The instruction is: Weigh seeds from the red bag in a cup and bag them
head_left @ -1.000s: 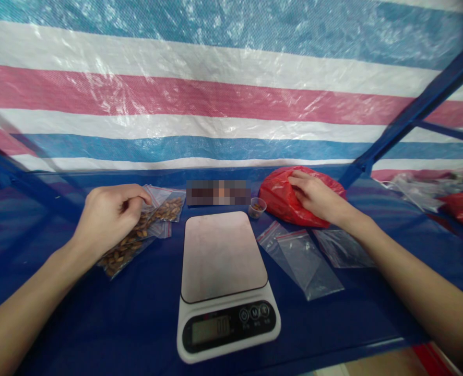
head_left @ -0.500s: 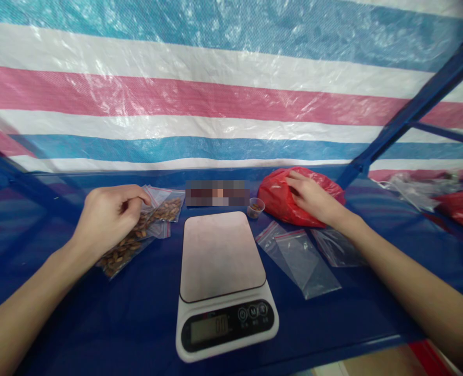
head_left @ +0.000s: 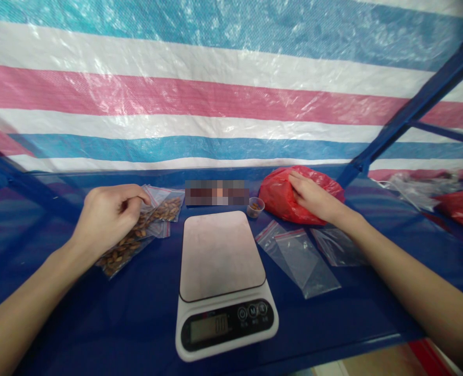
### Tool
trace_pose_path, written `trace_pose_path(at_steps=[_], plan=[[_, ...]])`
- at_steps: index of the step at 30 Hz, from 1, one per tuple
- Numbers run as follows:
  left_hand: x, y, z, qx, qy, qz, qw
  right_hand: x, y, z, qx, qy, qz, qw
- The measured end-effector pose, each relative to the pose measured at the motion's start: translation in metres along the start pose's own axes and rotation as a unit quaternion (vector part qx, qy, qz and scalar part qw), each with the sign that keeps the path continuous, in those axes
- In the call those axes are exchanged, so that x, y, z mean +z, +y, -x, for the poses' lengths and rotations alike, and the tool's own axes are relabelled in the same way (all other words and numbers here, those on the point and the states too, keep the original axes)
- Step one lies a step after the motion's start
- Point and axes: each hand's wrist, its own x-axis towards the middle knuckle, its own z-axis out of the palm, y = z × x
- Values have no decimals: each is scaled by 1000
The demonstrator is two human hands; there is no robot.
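Loosely crumpled and shiny, a rounded red plastic bag (head_left: 274, 196) sits toward the back of the glossy blue tabletop (head_left: 301, 334), right of centre, beside a small clear plastic cup (head_left: 255, 208) with some brown pieces in it. Clear zip-top plastic bags filled with brown, almond-like nuts (head_left: 119, 253) lie overlapping on the left, their seals edged in red. The right hand (head_left: 315, 198) rests on the red bag, forearm slanting in from the lower right, fingers together and bent down at a fold; whether they pinch anything cannot be told. Palm down, the left hand (head_left: 108, 211) arches over the filled bags, wrist bent and fingers curled well in, the index finger's tip by a bag's upper edge; its hold, too, is hidden. Between the hands stands a white digital scale with a silvery rectangular plate (head_left: 223, 256).
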Motion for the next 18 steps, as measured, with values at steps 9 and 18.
trace_pose_path(at_steps=[9, 18], plan=[[0, 1, 0, -11, -12, -4, 1000, -17, -14, -4, -9, 9, 3, 1000], [-1, -1, 1, -16, -21, 2, 1000, -38, -19, -2, 7, 60, -19, 998]])
